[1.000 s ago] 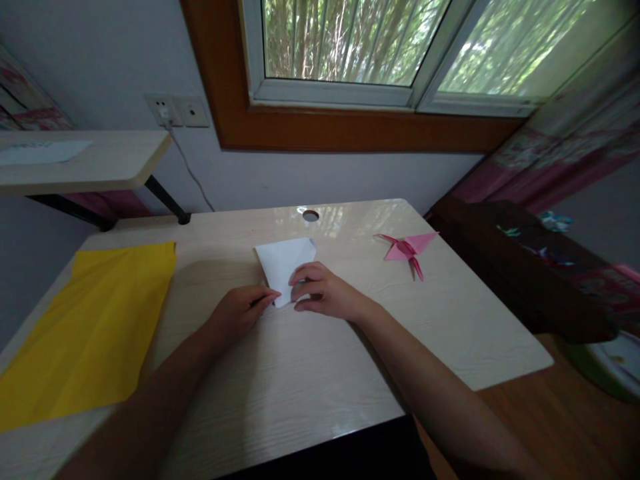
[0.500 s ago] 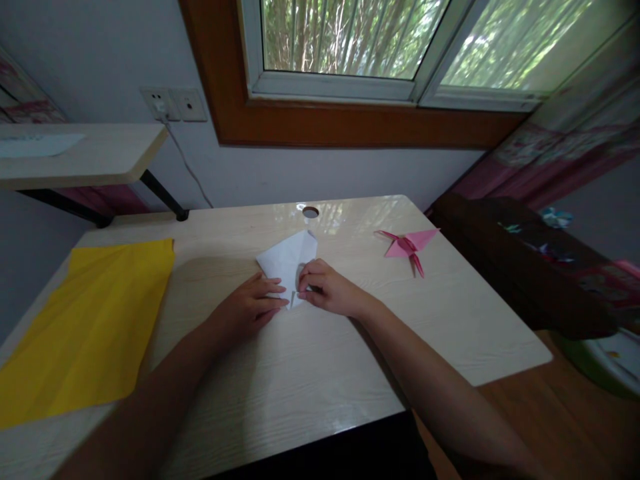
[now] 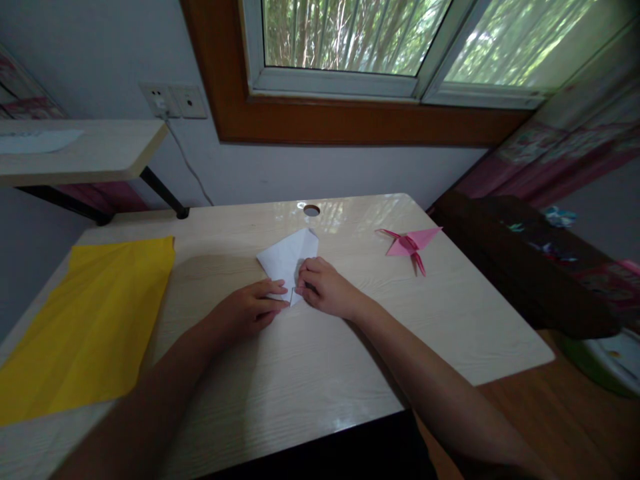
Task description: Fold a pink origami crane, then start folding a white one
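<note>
The right hand (image 3: pixel 327 292) has its fingertips drawn together on the near, narrow end of the folded white paper (image 3: pixel 289 257), seemingly nipping a small flap there, though the dim light makes the exact hold hard to read. The left hand (image 3: pixel 249 308) lies flat beside it, fingers pressed down on the paper's near left edge and pinning it to the tabletop (image 3: pixel 310 373). The paper sits a little behind the middle of the tabletop, its wider end pointing toward the far edge and the round cable hole (image 3: pixel 311 211). To the right, well apart, a pink folded paper figure (image 3: pixel 409 244) lies near the far right corner; a yellow sheet (image 3: pixel 90 320) covers the left side, running along the left edge. The surface looks glossy, so the paper could slide under the left fingers if the right hand tugs sideways, and the crease would then land off line. Pinching so small a flap too hard might also tear or crumple the tip.
</note>
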`<state>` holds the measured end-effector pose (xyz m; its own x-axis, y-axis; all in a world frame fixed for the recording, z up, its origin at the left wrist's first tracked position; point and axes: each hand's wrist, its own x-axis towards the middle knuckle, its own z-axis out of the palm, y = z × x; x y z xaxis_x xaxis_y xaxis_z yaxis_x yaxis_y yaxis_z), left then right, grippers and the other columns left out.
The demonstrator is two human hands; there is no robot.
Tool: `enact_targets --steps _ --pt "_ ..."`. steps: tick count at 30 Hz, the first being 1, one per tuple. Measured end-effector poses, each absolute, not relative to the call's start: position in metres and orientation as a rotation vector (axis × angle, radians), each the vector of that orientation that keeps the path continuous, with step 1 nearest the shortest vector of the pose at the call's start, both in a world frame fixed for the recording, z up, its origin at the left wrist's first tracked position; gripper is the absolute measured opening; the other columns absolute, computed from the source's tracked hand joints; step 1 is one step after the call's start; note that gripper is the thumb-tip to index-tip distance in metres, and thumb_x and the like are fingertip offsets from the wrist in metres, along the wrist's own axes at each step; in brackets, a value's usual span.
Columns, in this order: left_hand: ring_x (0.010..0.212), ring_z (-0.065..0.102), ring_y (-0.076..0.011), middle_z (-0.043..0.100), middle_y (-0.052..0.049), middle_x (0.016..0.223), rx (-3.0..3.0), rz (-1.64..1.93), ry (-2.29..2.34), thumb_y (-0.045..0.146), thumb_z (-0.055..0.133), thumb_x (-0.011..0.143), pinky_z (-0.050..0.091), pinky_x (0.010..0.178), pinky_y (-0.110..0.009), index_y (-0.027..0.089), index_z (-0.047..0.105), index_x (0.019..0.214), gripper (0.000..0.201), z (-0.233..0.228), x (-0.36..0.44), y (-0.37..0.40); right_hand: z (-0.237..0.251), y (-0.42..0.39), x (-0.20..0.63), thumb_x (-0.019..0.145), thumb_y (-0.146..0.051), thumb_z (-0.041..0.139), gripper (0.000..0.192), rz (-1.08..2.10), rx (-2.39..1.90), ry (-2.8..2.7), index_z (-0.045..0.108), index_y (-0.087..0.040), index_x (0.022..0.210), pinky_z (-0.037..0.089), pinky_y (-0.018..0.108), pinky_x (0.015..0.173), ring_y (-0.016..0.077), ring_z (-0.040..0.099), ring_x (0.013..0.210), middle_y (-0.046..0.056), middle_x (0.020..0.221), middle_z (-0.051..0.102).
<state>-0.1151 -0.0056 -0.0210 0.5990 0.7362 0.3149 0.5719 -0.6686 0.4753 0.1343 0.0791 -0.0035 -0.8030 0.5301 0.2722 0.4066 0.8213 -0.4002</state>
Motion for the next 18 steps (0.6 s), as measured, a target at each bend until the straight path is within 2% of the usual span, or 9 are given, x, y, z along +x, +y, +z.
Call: enact_targets --steps 12,15,18 --pt "0.127 0.062 -0.0224 0.066 -0.009 0.135 2.487 0.755 1.025 0.015 0.057 0.094 0.049 0.111 -0.043 0.026 0.071 0.119 0.031 -0.019 -0.112 -0.006 -0.003 0.067 0.127 0.095 -0.022 0.054 0.008 0.190 -0.839 -2.684 0.060 -0.017 0.095 0.042 0.041 0.083 0.0259 0.047 0.093 0.013 0.103 0.057" --pt "0.128 0.060 -0.0224 0.065 -0.010 0.135 2.503 0.762 1.023 0.015 0.057 0.094 0.050 0.110 -0.042 0.025 0.071 0.119 0.031 -0.020 -0.112 -0.006 -0.004 0.070 0.130 0.097 -0.023 0.053 0.009 0.249 -0.808 -2.671 0.061 -0.018 0.096 0.042 0.040 0.083 0.0253 0.048 0.093 0.012 0.103 0.057" --pt "0.129 0.059 -0.0221 0.064 -0.011 0.136 2.519 0.727 1.056 0.014 0.056 0.094 0.051 0.109 -0.041 0.024 0.071 0.119 0.031 -0.021 -0.112 -0.007 -0.001 0.079 0.137 0.099 -0.024 0.051 0.013 0.459 -0.689 -2.657 0.063 -0.019 0.096 0.044 0.038 0.085 0.0231 0.051 0.094 0.010 0.100 0.059"
